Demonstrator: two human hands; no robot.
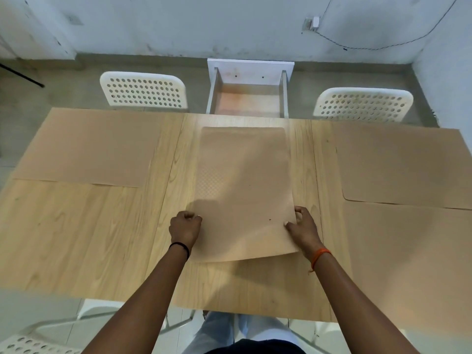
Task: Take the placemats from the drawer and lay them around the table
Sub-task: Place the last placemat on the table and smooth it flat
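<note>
A tan placemat (pixel 242 190) lies lengthwise in the middle of the light wooden table (pixel 76 238), its near edge lifted off the wood. My left hand (pixel 185 227) grips its near left edge with curled fingers. My right hand (pixel 302 227) pinches its near right edge between thumb and fingers. Another placemat (pixel 89 149) lies flat at the table's far left. A third (pixel 403 167) lies at the far right, and one more (pixel 408 264) covers the near right. The white drawer (pixel 249 98) stands pulled open beyond the far edge, with nothing visible inside.
Two white perforated chairs (pixel 144 90) (pixel 364 106) stand at the far side, flanking the drawer. Another white chair (pixel 30 344) is at the near left. A cable (pixel 383 46) hangs on the back wall. My legs show below the table's near edge.
</note>
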